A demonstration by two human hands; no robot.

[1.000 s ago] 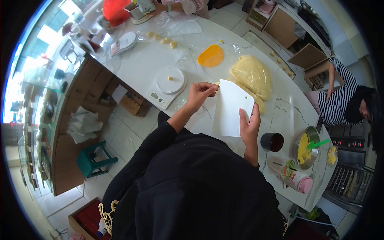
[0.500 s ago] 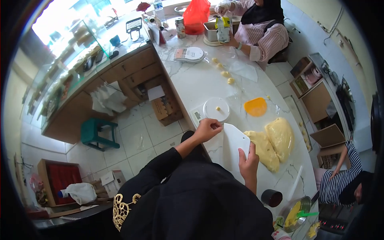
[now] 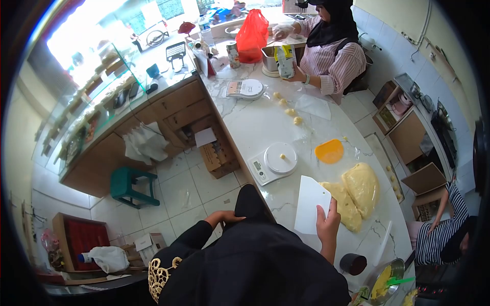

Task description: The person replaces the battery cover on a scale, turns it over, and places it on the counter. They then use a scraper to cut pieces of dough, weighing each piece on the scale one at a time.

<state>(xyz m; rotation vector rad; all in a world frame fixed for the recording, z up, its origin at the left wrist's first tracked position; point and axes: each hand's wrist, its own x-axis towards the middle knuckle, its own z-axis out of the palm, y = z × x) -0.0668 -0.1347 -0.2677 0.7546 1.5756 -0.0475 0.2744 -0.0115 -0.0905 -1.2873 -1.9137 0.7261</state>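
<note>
My right hand (image 3: 328,224) is closed on a white flat dough scraper (image 3: 310,204), held over the table just left of the dough. The pale yellow dough (image 3: 360,191) lies in two joined lobes, the right one smooth and shiny. My left hand (image 3: 224,218) is down by my knee, off the table, its fingers stretched against the dark trouser leg and nothing seen in them. Beyond the scraper stands a white kitchen scale (image 3: 265,176) with a small dough piece (image 3: 282,156) on its round plate. An orange scraper (image 3: 329,151) lies behind the dough.
Several dough balls (image 3: 290,112) form a row near a second scale (image 3: 247,88). Across the table a person (image 3: 334,64) holds a yellow-and-white packet (image 3: 284,61) by a metal tin. A dark cup (image 3: 353,263) and a metal bowl (image 3: 390,278) stand at right. Another person (image 3: 439,234) is beyond.
My left hand has left the scraper's edge and dropped to my knee. My right hand keeps the scraper, now turned more upright. The camera view has shifted, showing more of the far end.
</note>
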